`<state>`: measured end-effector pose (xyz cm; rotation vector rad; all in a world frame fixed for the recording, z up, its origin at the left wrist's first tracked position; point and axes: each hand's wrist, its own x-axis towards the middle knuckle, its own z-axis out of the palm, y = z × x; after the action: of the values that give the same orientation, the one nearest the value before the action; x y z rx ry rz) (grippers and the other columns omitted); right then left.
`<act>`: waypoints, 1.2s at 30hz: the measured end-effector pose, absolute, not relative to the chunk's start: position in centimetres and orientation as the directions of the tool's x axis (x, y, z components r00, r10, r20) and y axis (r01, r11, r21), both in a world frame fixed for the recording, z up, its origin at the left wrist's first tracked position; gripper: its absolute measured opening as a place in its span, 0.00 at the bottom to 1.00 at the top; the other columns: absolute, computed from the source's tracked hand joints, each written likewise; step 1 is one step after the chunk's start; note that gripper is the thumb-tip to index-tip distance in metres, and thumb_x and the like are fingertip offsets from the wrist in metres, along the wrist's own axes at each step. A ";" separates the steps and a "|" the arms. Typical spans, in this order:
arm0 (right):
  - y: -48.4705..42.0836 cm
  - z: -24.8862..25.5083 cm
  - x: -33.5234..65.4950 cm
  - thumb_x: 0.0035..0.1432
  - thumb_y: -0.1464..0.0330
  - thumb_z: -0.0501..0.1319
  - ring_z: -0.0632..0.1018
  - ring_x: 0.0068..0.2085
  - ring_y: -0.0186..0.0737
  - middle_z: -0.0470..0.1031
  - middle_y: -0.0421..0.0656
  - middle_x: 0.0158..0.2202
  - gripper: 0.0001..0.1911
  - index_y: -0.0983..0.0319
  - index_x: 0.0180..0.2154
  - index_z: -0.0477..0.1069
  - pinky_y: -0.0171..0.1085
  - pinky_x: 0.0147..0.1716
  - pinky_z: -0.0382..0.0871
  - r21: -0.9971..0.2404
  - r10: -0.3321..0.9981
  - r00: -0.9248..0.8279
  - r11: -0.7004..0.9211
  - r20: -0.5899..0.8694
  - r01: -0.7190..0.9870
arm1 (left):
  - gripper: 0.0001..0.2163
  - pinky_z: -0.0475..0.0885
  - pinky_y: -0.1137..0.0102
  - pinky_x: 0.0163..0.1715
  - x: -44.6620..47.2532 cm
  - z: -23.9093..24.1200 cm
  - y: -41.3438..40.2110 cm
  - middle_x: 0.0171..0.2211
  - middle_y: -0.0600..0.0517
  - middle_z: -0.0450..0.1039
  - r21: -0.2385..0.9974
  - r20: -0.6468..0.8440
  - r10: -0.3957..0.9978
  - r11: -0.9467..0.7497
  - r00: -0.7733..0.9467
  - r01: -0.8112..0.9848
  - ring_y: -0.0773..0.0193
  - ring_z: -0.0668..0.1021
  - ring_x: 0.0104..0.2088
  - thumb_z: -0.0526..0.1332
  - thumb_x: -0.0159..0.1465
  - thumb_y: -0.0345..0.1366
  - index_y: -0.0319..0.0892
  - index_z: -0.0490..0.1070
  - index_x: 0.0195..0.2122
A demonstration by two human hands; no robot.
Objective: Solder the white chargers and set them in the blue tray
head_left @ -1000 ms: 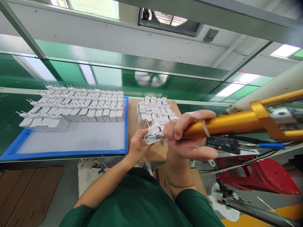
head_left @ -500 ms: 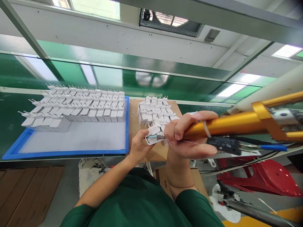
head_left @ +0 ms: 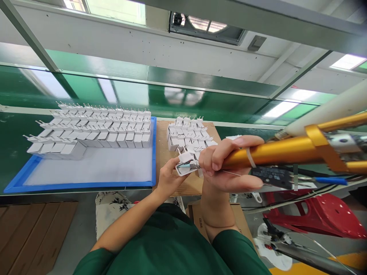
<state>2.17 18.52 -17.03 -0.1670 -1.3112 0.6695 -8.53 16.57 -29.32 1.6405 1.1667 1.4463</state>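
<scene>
My left hand (head_left: 168, 177) is closed on a white plug adapter (head_left: 185, 163), held just above the brown board (head_left: 162, 151). My right hand (head_left: 226, 164) is wrapped round a gold-coloured hand tool (head_left: 281, 151) whose metal tip touches the open face of that adapter. A black switch box (head_left: 271, 175) with wires hangs under the tool. Several more white adapters (head_left: 186, 133) stand in a group on the board behind my hands.
A blue tray (head_left: 86, 185) at the left holds rows of white adapters (head_left: 94, 128) along its far side. A green conveyor belt (head_left: 143, 95) runs behind. A red plastic stool (head_left: 315, 215) and cables lie at the lower right. Cardboard (head_left: 31, 229) lies at the lower left.
</scene>
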 end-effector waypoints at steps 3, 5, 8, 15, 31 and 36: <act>18.7 -17.2 2.4 0.57 0.41 0.58 0.52 0.12 0.28 0.55 0.28 0.18 0.24 0.46 0.48 0.65 0.32 0.08 0.52 -0.485 0.537 0.075 0.806 0.840 -0.341 | 0.19 0.77 0.69 0.38 -8.5 -29.2 16.5 0.40 0.49 0.82 0.913 0.364 0.931 -0.356 -0.006 0.200 0.62 0.81 0.36 0.70 0.58 0.42 0.42 0.75 0.49; 18.7 -17.4 2.4 0.57 0.40 0.58 0.53 0.12 0.29 0.55 0.29 0.18 0.24 0.46 0.48 0.65 0.33 0.09 0.54 -0.486 0.540 0.081 0.805 0.838 -0.341 | 0.20 0.77 0.70 0.37 -8.5 -29.2 16.5 0.39 0.49 0.82 0.922 0.343 0.939 -0.335 -0.006 0.194 0.62 0.81 0.36 0.70 0.58 0.43 0.42 0.75 0.49; 18.6 -17.4 2.3 0.57 0.40 0.58 0.53 0.12 0.30 0.55 0.29 0.18 0.24 0.46 0.48 0.65 0.34 0.09 0.54 -0.495 0.552 0.109 0.805 0.827 -0.328 | 0.20 0.77 0.70 0.36 -8.5 -29.1 16.4 0.38 0.50 0.82 0.936 0.310 0.951 -0.302 -0.013 0.182 0.61 0.81 0.35 0.71 0.57 0.43 0.42 0.75 0.49; 18.4 -16.8 1.7 0.58 0.41 0.58 0.49 0.11 0.28 0.53 0.28 0.17 0.23 0.48 0.46 0.67 0.33 0.06 0.47 -0.475 0.539 0.157 0.821 0.828 -0.316 | 0.20 0.77 0.70 0.37 -8.5 -29.1 16.4 0.40 0.49 0.82 0.943 0.310 0.951 -0.305 -0.015 0.136 0.62 0.81 0.35 0.71 0.57 0.43 0.42 0.75 0.48; 18.7 -17.0 1.6 0.57 0.41 0.58 0.48 0.11 0.28 0.54 0.28 0.17 0.23 0.48 0.46 0.66 0.32 0.06 0.47 -0.462 0.531 0.148 0.820 0.835 -0.337 | 0.19 0.78 0.70 0.36 -8.9 -29.3 16.3 0.39 0.50 0.82 0.921 0.351 0.936 -0.341 -0.024 0.190 0.63 0.81 0.33 0.71 0.58 0.42 0.42 0.75 0.49; 18.7 -16.8 1.6 0.59 0.44 0.59 0.50 0.11 0.26 0.55 0.29 0.19 0.22 0.51 0.47 0.68 0.31 0.06 0.46 -0.418 0.509 0.138 0.810 0.850 -0.411 | 0.19 0.78 0.71 0.36 -8.9 -29.4 16.2 0.40 0.50 0.82 0.919 0.352 0.936 -0.340 -0.026 0.198 0.63 0.81 0.34 0.71 0.58 0.41 0.42 0.74 0.49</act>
<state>1.64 18.68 -16.79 -0.0914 -1.2686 0.6667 -8.91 16.18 -29.42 1.5907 1.2099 1.4205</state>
